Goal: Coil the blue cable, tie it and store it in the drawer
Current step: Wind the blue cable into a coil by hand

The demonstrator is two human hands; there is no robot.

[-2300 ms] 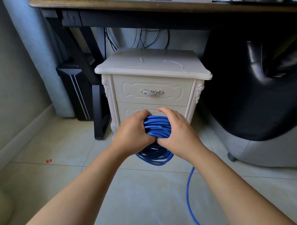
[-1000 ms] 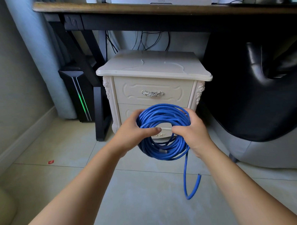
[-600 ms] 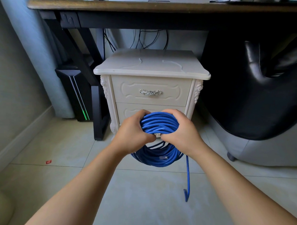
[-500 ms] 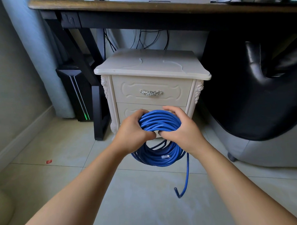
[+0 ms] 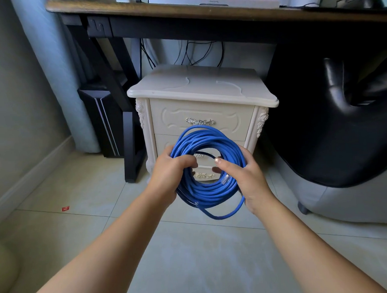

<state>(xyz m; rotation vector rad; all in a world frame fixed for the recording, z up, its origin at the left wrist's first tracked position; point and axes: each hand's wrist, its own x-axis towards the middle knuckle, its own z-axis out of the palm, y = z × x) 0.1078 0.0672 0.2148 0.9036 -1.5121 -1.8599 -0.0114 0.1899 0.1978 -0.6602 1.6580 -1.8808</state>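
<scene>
The blue cable (image 5: 209, 190) is wound into a round coil held upright in front of the cream nightstand (image 5: 199, 91). My left hand (image 5: 169, 173) grips the coil's left side, fingers wrapped through its centre. My right hand (image 5: 244, 177) holds the right side, thumb inside the ring near a clear plug end (image 5: 225, 180). One loose loop sags below the coil. The top drawer (image 5: 176, 118) with its silver handle (image 5: 200, 121) is closed. The lower drawer is mostly hidden behind the coil.
A dark wooden desk (image 5: 183, 10) spans above the nightstand, with black wires hanging behind. A black computer tower (image 5: 104, 118) stands at the left by a desk leg. A black and grey chair (image 5: 341, 130) fills the right. A red scrap (image 5: 65, 208) lies on the tiled floor.
The coil has been opened out from a squeezed bundle into a wide ring facing me. The tail that hung toward the floor is now gathered up as a short loop under the coil.
</scene>
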